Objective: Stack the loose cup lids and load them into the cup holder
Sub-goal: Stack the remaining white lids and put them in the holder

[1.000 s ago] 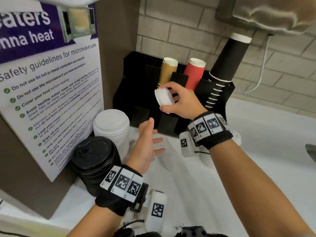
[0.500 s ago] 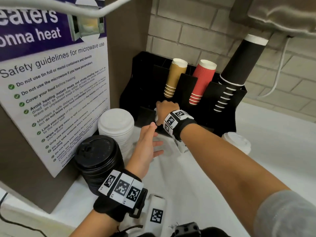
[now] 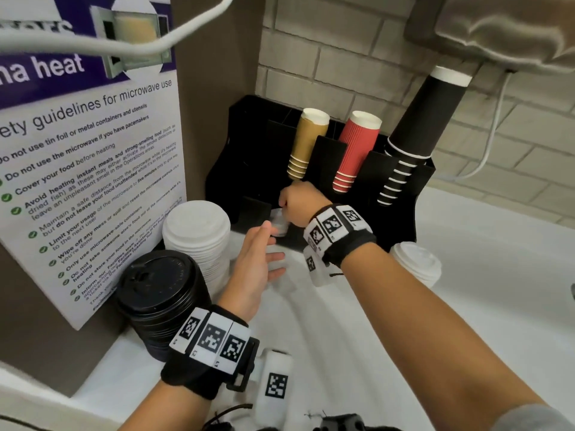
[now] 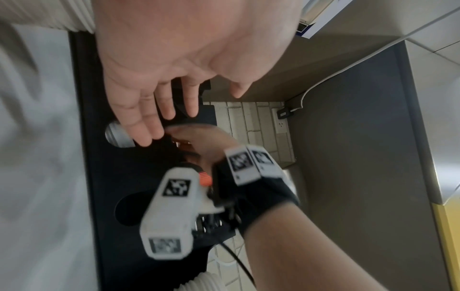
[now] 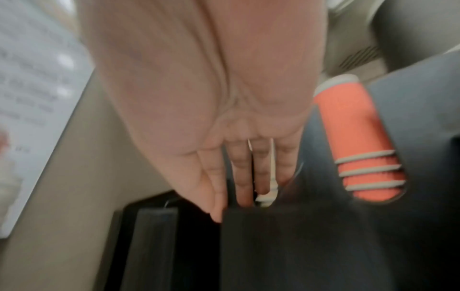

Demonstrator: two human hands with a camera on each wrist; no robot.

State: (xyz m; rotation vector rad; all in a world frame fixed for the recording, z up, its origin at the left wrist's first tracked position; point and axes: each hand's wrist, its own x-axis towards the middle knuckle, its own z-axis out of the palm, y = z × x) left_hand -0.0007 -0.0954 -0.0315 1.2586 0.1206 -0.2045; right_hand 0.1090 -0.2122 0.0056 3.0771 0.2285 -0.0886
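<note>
The right hand [image 3: 297,203] clamped the lids [image 3: 279,224] by their rims at the holder [image 3: 249,169] slot — light, thin, easily crushed — while the left hand [image 3: 253,262] stayed apart, fingers straight.

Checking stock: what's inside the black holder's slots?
The holder has three cup stacks: tan, red, black. The right hand pushes small white lids into a lower front slot; how many sit inside is hidden.

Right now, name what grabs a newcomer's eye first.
The right hand pushes a small white lid stack into the front of the black cup holder. Tan, red and black cup stacks jut from the slots above. The left hand hovers open nearby.
</note>
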